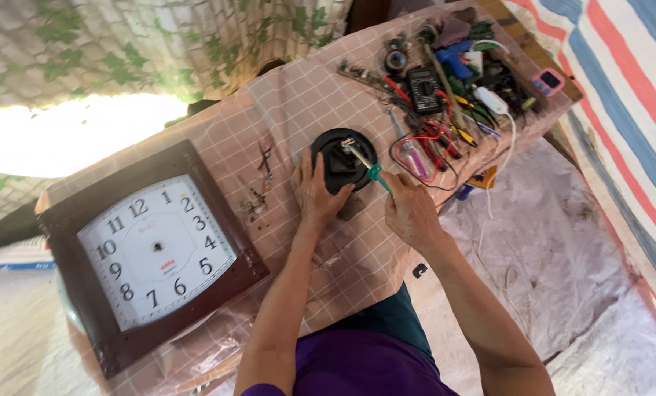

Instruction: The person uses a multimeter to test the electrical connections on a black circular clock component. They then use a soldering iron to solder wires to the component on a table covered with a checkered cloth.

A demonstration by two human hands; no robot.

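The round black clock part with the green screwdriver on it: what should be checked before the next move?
1. Left hand steadies the round black plastic clock mechanism: ok, fingers rest on its edge.
2. Right hand grips the green-handled screwdriver: ok.
3. Screwdriver tip seated in a screw: cannot tell, too small.
4. Mechanism lies flat on the pink checked tablecloth: ok.
5. Loose clock hands lie apart from the mechanism: ok.
6. Square brown-framed wall clock lies away from both hands: ok.
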